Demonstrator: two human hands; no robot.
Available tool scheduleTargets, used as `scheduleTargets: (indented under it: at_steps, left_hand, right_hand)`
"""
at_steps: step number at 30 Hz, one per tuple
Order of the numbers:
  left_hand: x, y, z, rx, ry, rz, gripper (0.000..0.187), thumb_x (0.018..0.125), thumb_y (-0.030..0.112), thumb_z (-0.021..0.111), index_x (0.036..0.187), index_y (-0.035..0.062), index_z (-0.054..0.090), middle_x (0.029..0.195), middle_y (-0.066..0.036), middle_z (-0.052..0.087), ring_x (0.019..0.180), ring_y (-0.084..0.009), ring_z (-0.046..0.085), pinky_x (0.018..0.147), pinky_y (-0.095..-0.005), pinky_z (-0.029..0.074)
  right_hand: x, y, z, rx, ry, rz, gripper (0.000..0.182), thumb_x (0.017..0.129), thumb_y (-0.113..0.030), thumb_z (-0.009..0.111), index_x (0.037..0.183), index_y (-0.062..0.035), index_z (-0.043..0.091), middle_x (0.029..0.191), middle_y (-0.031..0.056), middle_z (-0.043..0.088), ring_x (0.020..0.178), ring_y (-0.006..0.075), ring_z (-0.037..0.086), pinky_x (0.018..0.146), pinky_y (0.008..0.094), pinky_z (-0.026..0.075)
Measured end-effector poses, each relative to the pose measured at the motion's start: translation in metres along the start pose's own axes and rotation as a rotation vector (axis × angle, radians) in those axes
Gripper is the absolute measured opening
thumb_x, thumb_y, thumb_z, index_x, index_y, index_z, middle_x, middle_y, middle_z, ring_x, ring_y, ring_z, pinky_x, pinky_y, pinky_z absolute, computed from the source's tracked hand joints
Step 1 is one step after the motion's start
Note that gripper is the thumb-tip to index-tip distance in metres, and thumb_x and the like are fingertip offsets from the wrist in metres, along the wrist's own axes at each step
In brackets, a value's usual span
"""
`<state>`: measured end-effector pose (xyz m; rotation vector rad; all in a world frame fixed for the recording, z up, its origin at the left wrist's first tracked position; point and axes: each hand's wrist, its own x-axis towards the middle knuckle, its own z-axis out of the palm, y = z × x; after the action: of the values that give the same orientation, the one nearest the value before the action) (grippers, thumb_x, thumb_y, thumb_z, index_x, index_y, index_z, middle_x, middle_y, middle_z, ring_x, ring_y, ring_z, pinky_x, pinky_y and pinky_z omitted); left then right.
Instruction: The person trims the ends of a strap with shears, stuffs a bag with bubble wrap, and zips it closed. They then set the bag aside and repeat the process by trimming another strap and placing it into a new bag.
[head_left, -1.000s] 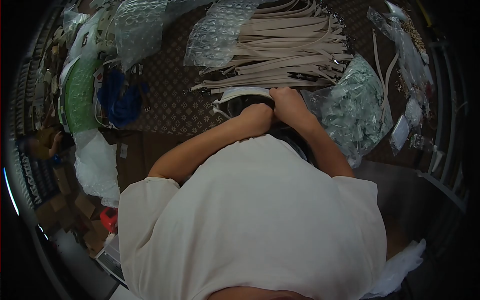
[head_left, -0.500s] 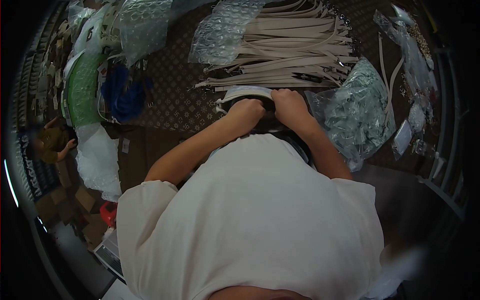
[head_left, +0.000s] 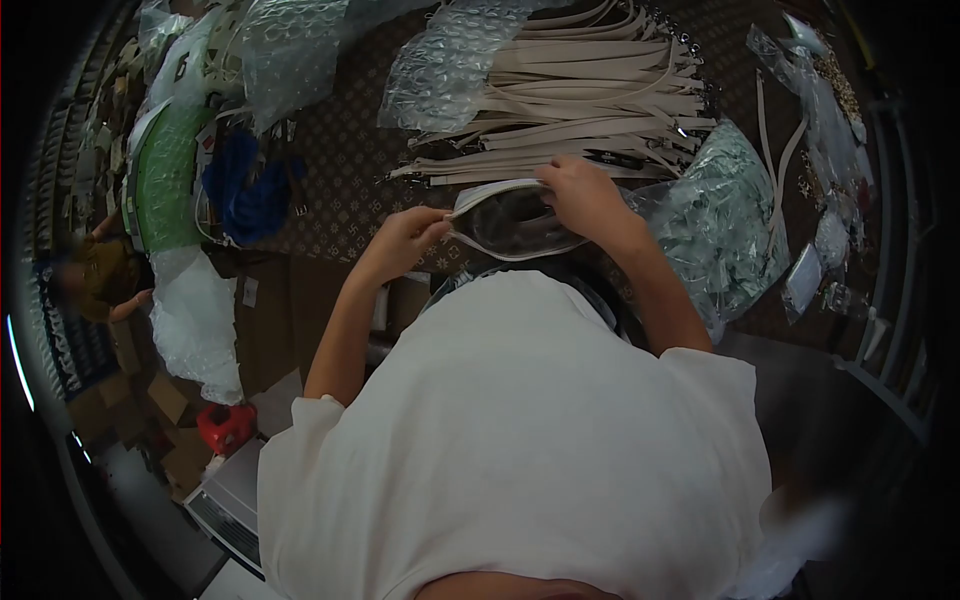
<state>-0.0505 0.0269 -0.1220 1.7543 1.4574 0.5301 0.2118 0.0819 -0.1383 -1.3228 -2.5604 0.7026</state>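
A pale zippered bag [head_left: 490, 190] is held with its mouth spread, its dark lining facing up toward me. My left hand [head_left: 412, 235] pinches the bag's left end, where the zipper ends. At the upper right rim, my right hand [head_left: 585, 197] is closed on the bag's edge, thumb and fingers together. Just beyond the bag lies a wide stack of beige straps [head_left: 590, 95] with metal clasps at their right ends. Part of the bag's lower side is hidden by my shirt.
On the right are a clear plastic bag of pale green packets [head_left: 725, 230] and a loose strap [head_left: 785, 170]. Bubble wrap [head_left: 435, 75] overlaps the straps. A blue bundle [head_left: 245, 190] and green wrapped material [head_left: 170, 180] lie left. Another person [head_left: 105, 275] is at far left.
My left hand has come out of the bag and moved left to its end. The bag's mouth is now wider, showing the lining. My right hand stays at the rim, slightly shifted.
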Motion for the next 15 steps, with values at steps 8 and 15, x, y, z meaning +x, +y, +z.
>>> scheduleTargets:
  at_steps: [8, 15]
  left_hand:
    - [-0.026, 0.012, -0.006, -0.481, 0.111, -0.419, 0.016, 0.077, 0.009, 0.067, 0.089, -0.0003, 0.064, 0.075, -0.004, 0.063, 0.063, -0.0075, 0.055, 0.055, -0.0213, 0.046]
    - [-0.029, 0.014, -0.001, -0.567, 0.129, -0.330, 0.013, 0.078, 0.008, 0.065, 0.087, -0.0014, 0.061, 0.077, -0.007, 0.063, 0.072, -0.0102, 0.061, 0.065, -0.0220, 0.050]
  right_hand:
    - [0.022, -0.081, 0.024, 0.441, 0.079, -0.255, 0.020, 0.068, -0.016, 0.066, 0.079, -0.0028, 0.057, 0.078, 0.0134, 0.057, 0.074, 0.0316, 0.058, 0.066, 0.0405, 0.047]
    - [0.027, -0.088, 0.041, 0.436, 0.084, -0.257, 0.012, 0.069, -0.012, 0.060, 0.074, -0.0016, 0.057, 0.074, 0.0167, 0.059, 0.073, 0.0337, 0.058, 0.066, 0.0415, 0.047]
